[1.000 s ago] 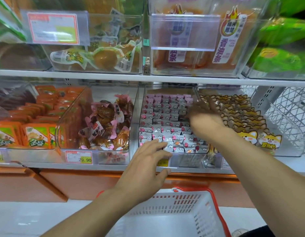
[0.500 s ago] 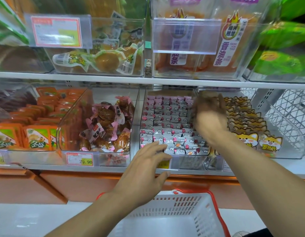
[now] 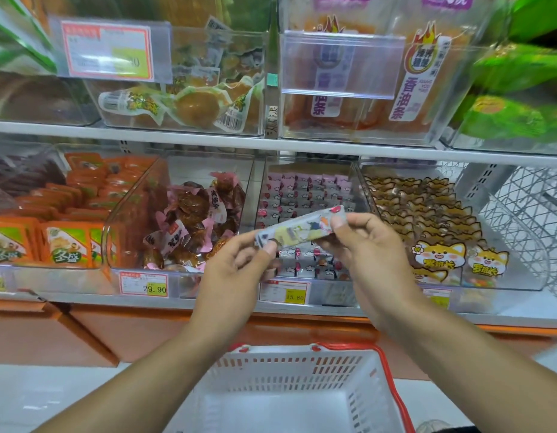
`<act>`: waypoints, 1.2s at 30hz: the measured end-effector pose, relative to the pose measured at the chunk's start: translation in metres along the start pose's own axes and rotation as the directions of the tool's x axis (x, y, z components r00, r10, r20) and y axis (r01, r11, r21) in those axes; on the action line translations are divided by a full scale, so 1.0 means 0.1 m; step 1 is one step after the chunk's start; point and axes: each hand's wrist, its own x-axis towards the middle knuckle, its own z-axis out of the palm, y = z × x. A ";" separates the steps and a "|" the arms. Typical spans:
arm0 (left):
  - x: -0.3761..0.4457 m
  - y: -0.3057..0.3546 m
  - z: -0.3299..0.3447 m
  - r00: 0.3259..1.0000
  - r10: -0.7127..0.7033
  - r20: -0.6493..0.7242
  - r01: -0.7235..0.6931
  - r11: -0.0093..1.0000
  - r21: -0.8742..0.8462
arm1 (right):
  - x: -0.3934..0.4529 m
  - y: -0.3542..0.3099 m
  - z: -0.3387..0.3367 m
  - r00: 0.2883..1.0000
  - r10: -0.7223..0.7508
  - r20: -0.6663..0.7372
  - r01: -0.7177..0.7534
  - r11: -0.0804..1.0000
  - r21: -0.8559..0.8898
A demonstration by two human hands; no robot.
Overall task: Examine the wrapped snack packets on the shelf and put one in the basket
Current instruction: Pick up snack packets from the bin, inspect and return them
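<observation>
Packet: one long wrapped packet (image 3: 302, 229) is up in front of the shelf, stretched between both hands, tilted with its right end higher. Held flat-on like that, its printed face is turned to the person, which I take to be for reading it.
Left hand: the left hand (image 3: 236, 270) pinches the packet's low left end between thumb and fingertips, the other fingers loosely curled under. An end grip leaves the middle of the wrapper uncovered.
Right hand: the right hand (image 3: 364, 245) pinches the high right end, thumb on top, fingers folded behind. Together the two pinches keep the soft wrapper taut, not sagging.
Bin: it looks the same sort as the pink and grey packets in rows in the clear bin (image 3: 305, 195) just behind the hands; the bin's low front wall lets a hand in from the near side.
Tag: a price tag (image 3: 285, 292) sits on that bin's near face, below the hands, its yellow patch reading 15.80.
Neighbours: brown twisted snacks (image 3: 189, 214) fill the bin to the left, fox-face packs (image 3: 439, 251) the one to the right.
Basket: the white basket (image 3: 302, 364) with red trim stands near and low, right under the hands, so a plain drop should land the packet inside. It seems to hold nothing yet.
Stage: examining, I'd say; the drop is not yet done.
</observation>
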 end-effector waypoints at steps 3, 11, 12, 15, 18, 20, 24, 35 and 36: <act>0.02 0.02 -0.03 0.996 -0.063 -0.067 0.052 0.987 -0.153 | -0.03 -0.01 -0.03 0.996 0.081 0.047 -0.081 0.997 -0.007; 0.04 0.01 -0.07 0.987 -0.133 -0.085 0.109 0.963 -0.247 | 0.04 0.03 -0.14 0.980 0.185 0.074 -0.180 0.981 -0.068; 0.03 0.00 -0.07 0.987 -0.127 -0.101 0.103 0.971 -0.217 | 0.05 0.05 -0.14 0.978 0.195 0.075 -0.190 0.979 -0.073; 0.01 -0.02 -0.05 0.985 -0.106 -0.136 0.086 0.986 -0.139 | 0.07 0.08 -0.15 0.973 0.214 0.088 -0.208 0.975 -0.072; 0.01 -0.01 -0.04 0.986 -0.098 -0.137 0.082 0.989 -0.120 | 0.08 0.08 -0.15 0.967 0.237 0.093 -0.231 0.970 -0.075; 0.00 0.00 -0.04 0.987 -0.094 -0.128 0.080 0.991 -0.109 | 0.09 0.08 -0.17 0.968 0.224 0.111 -0.214 0.972 -0.102; 0.00 -0.01 -0.03 0.985 -0.094 -0.142 0.083 0.993 -0.079 | 0.05 0.09 -0.20 0.940 0.067 0.336 0.025 0.965 -0.262; 0.00 -0.02 -0.10 0.999 -0.044 -0.016 0.044 0.999 0.009 | 0.01 0.16 -0.20 0.926 -0.051 0.375 0.265 0.795 -0.546; 0.00 0.00 -0.11 1.000 -0.021 0.010 0.020 0.999 0.029 | 0.01 0.16 -0.19 0.928 -0.055 0.368 0.260 0.803 -0.536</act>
